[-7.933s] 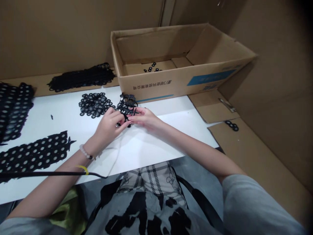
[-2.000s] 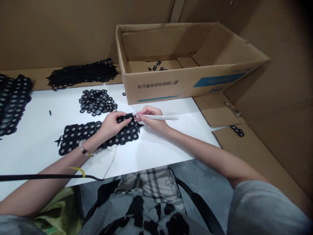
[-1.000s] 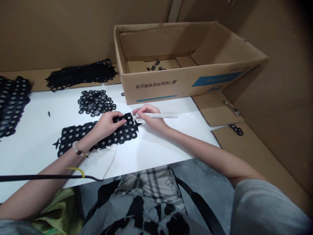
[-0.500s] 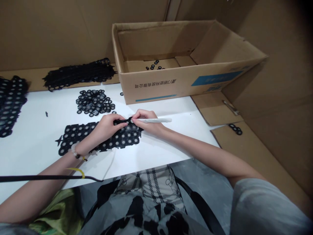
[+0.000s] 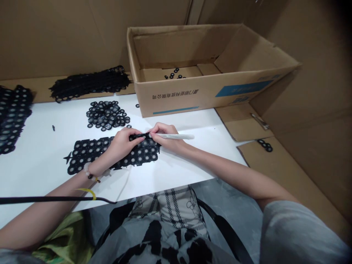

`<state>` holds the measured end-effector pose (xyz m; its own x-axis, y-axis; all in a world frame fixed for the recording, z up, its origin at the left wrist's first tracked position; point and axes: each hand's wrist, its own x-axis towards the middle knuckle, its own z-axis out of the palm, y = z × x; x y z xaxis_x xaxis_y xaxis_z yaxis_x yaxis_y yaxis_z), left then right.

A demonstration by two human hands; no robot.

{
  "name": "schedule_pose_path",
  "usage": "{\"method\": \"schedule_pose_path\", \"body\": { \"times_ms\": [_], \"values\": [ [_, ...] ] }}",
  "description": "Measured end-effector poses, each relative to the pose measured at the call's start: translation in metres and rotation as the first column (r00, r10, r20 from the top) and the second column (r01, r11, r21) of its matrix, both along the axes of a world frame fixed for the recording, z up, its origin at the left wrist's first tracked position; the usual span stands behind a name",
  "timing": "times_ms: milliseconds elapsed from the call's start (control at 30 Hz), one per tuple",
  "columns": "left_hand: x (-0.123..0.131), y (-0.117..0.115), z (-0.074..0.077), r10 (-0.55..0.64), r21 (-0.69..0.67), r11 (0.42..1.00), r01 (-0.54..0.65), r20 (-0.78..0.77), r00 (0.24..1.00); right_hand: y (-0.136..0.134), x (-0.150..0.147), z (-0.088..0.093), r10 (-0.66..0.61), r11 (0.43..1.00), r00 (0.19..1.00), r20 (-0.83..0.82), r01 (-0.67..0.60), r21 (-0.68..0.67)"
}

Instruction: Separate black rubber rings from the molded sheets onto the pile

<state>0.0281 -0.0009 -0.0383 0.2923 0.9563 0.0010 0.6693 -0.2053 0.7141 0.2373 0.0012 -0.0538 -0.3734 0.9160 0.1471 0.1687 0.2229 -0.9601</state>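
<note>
A black sheet of joined rubber rings [image 5: 140, 156] with pale centres lies on the white table, partly covered by my left forearm. My left hand [image 5: 125, 143] pinches the sheet's far edge between thumb and fingers, lifting it slightly. Close beside it, my right hand [image 5: 167, 137] is closed around a white pen-like tool [image 5: 178, 136], its blunt end pointing right. The tool's tip meets the sheet's edge near my left fingertips, where fingers hide the exact contact. Just beyond my hands sits a pile of loose black rings [image 5: 107, 115].
An open cardboard box [image 5: 176, 97] with several rings inside stands at the back right. More ring sheets [image 5: 13, 117] are stacked at far left, and a heap of black sheet scraps [image 5: 90, 84] lies behind the pile. Joined rings [image 5: 264, 145] rest on cardboard at right.
Both hands stay at the sheet's far edge with the same grips. My left wrist has shifted very slightly to the right; the view has moved a little too.
</note>
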Motion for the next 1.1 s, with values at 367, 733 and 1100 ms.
{"method": "schedule_pose_path", "body": {
  "times_ms": [367,733,1100],
  "values": [
    [0.002,0.000,-0.003,-0.051,0.001,0.999,0.051,0.008,0.999,-0.007,-0.007,-0.001,-0.064,0.989,0.988,0.141,0.045,0.139],
    [-0.012,0.011,0.016,-0.076,-0.062,0.996,0.067,-0.168,0.983,0.001,0.000,0.002,-0.197,0.979,0.970,-0.145,0.202,0.021],
    [-0.002,0.002,0.007,-0.045,-0.055,0.997,0.045,-0.010,0.999,0.003,0.000,-0.001,-0.042,0.999,0.996,-0.073,0.041,-0.013]
  ]
}}
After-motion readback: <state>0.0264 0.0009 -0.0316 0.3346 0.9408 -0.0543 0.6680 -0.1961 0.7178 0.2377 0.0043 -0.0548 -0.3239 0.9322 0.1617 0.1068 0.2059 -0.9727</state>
